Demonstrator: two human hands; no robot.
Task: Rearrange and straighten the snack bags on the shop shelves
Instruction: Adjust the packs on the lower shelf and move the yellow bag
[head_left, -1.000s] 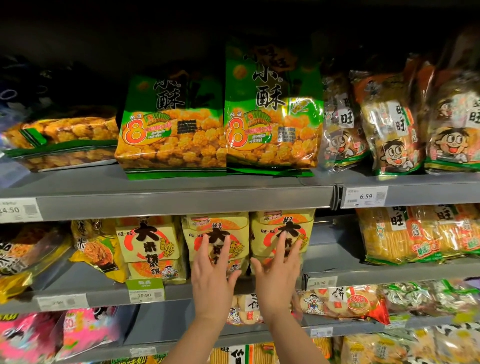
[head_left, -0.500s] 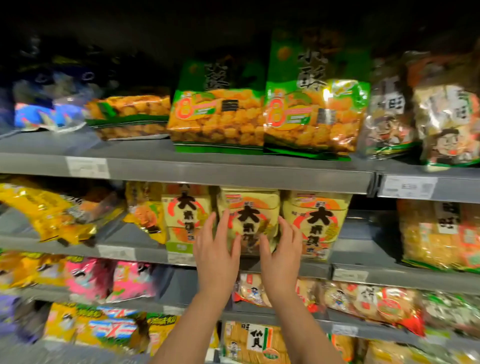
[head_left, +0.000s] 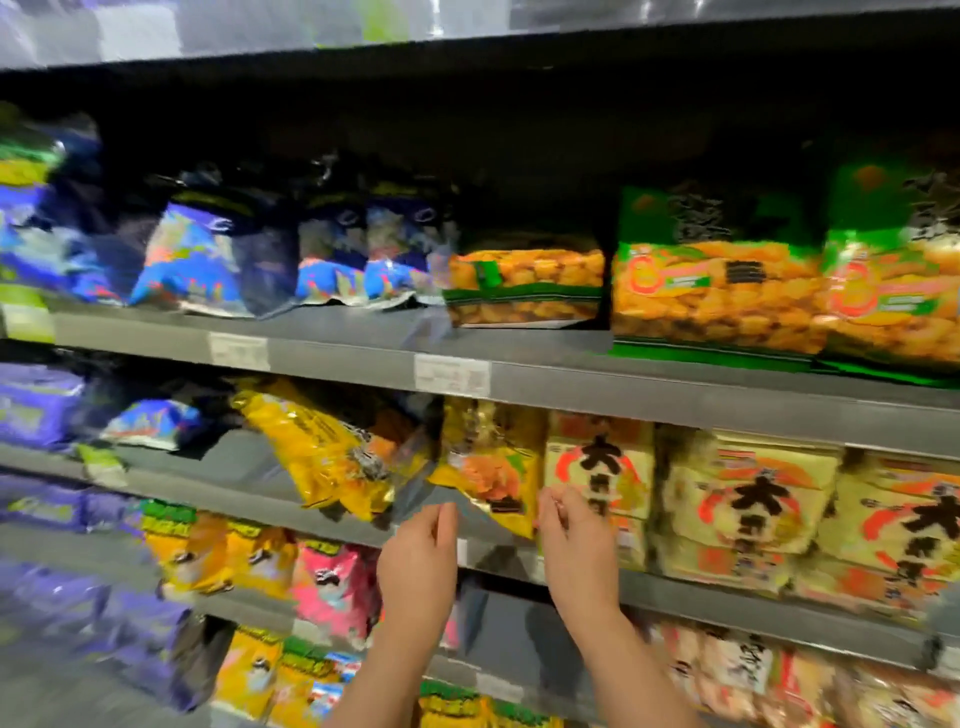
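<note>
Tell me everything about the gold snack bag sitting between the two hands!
The gold snack bag is shiny, crinkly foil with a blurry orange food picture on its front. It stands on the middle shelf, leaning slightly, its lower corner poking over the shelf edge. A cream bag with a big black character sits right beside it. The left hand and right hand reach up just below; whether they touch it is unclear.
</note>
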